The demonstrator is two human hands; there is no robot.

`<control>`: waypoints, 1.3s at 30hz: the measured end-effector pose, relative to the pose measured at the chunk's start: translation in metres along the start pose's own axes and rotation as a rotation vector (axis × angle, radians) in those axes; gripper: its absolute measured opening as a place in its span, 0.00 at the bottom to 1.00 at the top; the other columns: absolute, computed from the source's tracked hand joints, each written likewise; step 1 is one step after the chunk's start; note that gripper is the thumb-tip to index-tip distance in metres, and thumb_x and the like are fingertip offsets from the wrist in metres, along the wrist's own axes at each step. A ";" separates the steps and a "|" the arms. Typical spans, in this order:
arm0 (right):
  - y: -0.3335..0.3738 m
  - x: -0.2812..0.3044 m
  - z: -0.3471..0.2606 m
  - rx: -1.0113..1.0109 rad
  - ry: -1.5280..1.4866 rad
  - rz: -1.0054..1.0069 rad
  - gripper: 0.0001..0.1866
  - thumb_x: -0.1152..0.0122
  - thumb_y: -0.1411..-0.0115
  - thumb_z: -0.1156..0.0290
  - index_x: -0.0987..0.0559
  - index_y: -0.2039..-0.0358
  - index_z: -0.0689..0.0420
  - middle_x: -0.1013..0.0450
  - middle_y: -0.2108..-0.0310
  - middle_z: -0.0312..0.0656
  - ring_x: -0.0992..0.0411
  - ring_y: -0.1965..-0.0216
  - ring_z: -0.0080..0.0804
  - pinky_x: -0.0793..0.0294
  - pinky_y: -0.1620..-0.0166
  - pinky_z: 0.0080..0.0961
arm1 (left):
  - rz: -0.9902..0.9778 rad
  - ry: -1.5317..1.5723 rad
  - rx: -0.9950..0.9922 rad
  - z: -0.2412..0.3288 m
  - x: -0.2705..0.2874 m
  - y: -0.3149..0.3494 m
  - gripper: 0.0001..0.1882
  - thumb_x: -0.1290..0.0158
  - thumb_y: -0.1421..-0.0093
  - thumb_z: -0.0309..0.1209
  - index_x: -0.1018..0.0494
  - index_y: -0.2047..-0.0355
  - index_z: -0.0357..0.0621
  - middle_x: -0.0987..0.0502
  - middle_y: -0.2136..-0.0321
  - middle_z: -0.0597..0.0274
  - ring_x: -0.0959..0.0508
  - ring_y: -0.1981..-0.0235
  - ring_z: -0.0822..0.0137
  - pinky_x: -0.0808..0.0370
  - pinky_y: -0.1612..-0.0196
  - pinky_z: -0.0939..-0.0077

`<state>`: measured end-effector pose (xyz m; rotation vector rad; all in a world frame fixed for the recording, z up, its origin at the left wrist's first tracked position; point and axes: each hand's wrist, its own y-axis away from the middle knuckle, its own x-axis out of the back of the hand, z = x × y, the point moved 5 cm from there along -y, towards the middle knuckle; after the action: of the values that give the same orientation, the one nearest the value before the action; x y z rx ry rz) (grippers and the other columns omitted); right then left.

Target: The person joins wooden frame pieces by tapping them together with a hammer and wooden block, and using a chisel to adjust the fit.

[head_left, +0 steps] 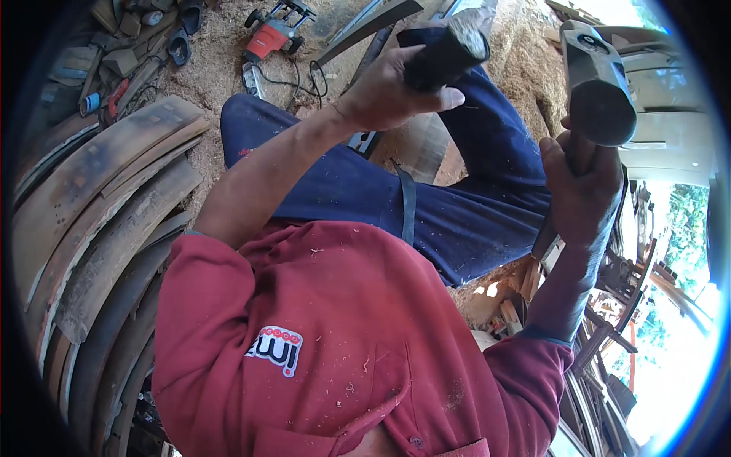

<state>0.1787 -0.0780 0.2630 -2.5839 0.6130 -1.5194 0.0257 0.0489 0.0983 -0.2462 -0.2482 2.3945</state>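
My left hand [381, 90] is closed around a thick black cylinder [438, 65] with a pale, rough end facing up; its lower part is hidden, so I cannot tell its kind. To the right, my right hand [582, 186] grips the handle of a heavy hammer [601, 95]. The hammer's metal head is raised, well apart from the cylinder. Beneath both hands are my legs in blue trousers [343, 179], bent on the ground. A piece of wood [422, 145] lies between them, partly hidden.
Curved wooden slabs [99, 175] are stacked at my left. A red power tool [268, 42] with a black cord rests on the sawdust [205, 76] ahead. Sandals [180, 47] lie at the far left. Wooden frames [620, 327] lean at the right.
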 end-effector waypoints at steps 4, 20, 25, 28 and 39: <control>0.007 -0.003 0.008 -0.004 -0.013 -0.034 0.16 0.34 0.44 0.78 0.24 0.55 0.58 0.28 0.72 0.30 0.33 0.72 0.14 0.32 0.67 0.15 | -0.052 0.063 -0.016 -0.012 -0.015 0.007 0.14 0.34 0.44 0.34 0.24 0.61 0.43 0.27 0.74 0.74 0.28 0.71 0.79 0.28 0.63 0.77; 0.018 -0.006 0.025 -0.088 -0.010 -0.067 0.16 0.33 0.45 0.78 0.22 0.55 0.57 0.28 0.70 0.30 0.33 0.71 0.15 0.31 0.66 0.18 | -0.112 -0.031 -0.029 -0.017 -0.028 0.000 0.16 0.35 0.45 0.33 0.24 0.60 0.42 0.25 0.71 0.71 0.27 0.68 0.77 0.27 0.60 0.77; 0.019 -0.006 0.020 -0.070 0.005 -0.061 0.15 0.32 0.46 0.77 0.22 0.57 0.58 0.27 0.71 0.31 0.32 0.71 0.16 0.31 0.66 0.18 | -0.090 -0.028 -0.052 -0.020 -0.030 0.001 0.17 0.35 0.44 0.37 0.23 0.60 0.42 0.23 0.72 0.66 0.24 0.68 0.74 0.25 0.59 0.74; 0.018 -0.008 0.022 -0.083 0.016 -0.073 0.14 0.32 0.46 0.76 0.22 0.59 0.58 0.27 0.71 0.31 0.32 0.71 0.16 0.31 0.66 0.18 | -0.096 -0.057 -0.032 -0.020 -0.028 0.000 0.17 0.34 0.44 0.38 0.24 0.60 0.42 0.23 0.73 0.66 0.25 0.69 0.74 0.26 0.60 0.74; 0.024 -0.009 0.026 -0.121 0.022 -0.131 0.19 0.35 0.49 0.76 0.24 0.54 0.55 0.23 0.67 0.41 0.26 0.67 0.28 0.26 0.59 0.29 | -0.098 -0.041 -0.045 -0.020 -0.028 -0.001 0.15 0.35 0.45 0.34 0.24 0.61 0.42 0.25 0.72 0.71 0.26 0.70 0.77 0.27 0.61 0.76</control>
<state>0.1901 -0.1001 0.2361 -2.7509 0.5656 -1.5979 0.0516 0.0328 0.0822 -0.2011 -0.3265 2.3003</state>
